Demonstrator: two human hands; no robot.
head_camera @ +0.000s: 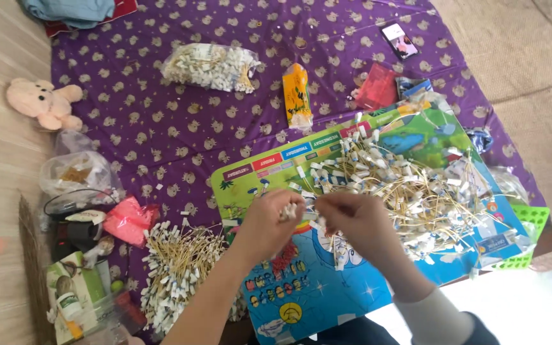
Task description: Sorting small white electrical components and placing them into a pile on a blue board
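Note:
My left hand (268, 220) and my right hand (358, 220) meet over a colourful picture board (327, 300). The fingers of both pinch a small white tag on a thin yellowish string (301, 209) held between them. Just right of my right hand a loose heap of the same tags and strings (410, 185) lies on the board. To the left of my left forearm a bundled stack of tags (177, 271) rests on the purple patterned cloth (161, 128).
A clear bag of tags (211, 65), an orange packet (296, 94), a red pouch (378, 86) and a phone (399, 39) lie farther back. A pink soft toy (43, 102), plastic bags (78, 172) and boxes (75, 294) crowd the left edge. A green basket (531, 223) sits right.

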